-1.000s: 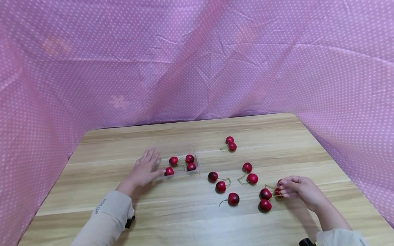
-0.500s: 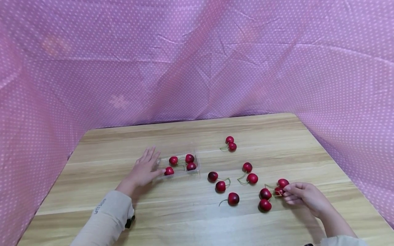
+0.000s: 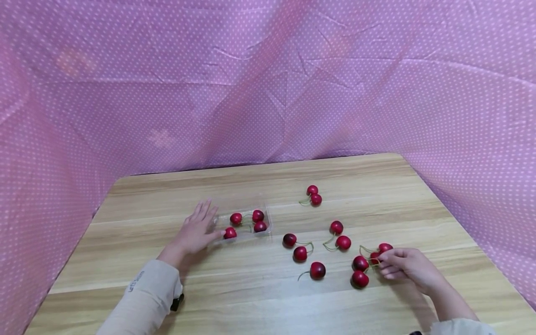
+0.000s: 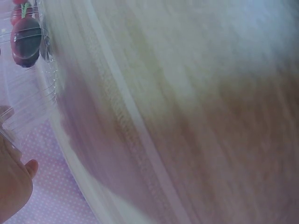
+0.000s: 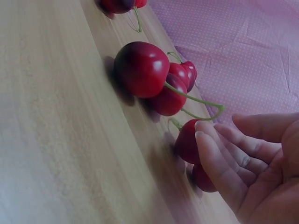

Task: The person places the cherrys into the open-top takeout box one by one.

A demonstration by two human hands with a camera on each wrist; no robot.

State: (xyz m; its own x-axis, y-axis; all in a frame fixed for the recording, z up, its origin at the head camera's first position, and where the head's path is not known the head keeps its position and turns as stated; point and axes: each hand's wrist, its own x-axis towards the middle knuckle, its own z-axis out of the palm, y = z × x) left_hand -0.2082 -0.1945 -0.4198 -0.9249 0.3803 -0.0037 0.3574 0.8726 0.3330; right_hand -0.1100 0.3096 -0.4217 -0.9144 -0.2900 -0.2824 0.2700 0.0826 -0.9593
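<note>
My left hand (image 3: 196, 232) lies with spread fingers at the left end of a clear plastic box (image 3: 269, 223), its thumb by the nearest cherry (image 3: 230, 233) inside. Several dark red cherries with green stems are in the box. In the left wrist view, part of this hand (image 4: 14, 182) shows below the box. My right hand (image 3: 412, 267) is at a cluster of cherries on the right, fingertips touching a cherry (image 5: 187, 142). Another cherry (image 5: 203, 178) is partly hidden behind its fingers. Beside them lies a joined pair with one front cherry (image 3: 360, 279).
On the wooden table (image 3: 234, 298) lie more cherries: a far pair (image 3: 316, 199), a middle pair (image 3: 343, 243), a pair (image 3: 299, 253) by the box, and a single cherry (image 3: 318, 271). A pink dotted cloth (image 3: 268, 93) rises around the table's back and sides.
My right hand draws back right, uncovering the cherries it covered, then comes slightly left again; the cherry at its fingertips shifts a little left. The left hand and box stay put.
</note>
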